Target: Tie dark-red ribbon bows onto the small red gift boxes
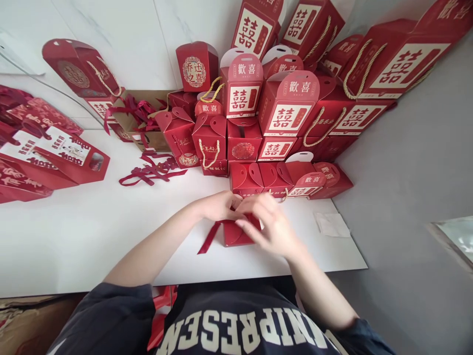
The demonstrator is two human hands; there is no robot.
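The left hand [222, 205] and right hand [272, 225], fingers bent, meet over the box [237, 235], perhaps to hold it steady. Whether they pinch the ribbon [210, 238], I cannot tell.

The nearest box [238, 235] is red, the ribbon [210, 238] crimson, the counter [92, 231] white, the shirt [236, 296] dark with cream lettering
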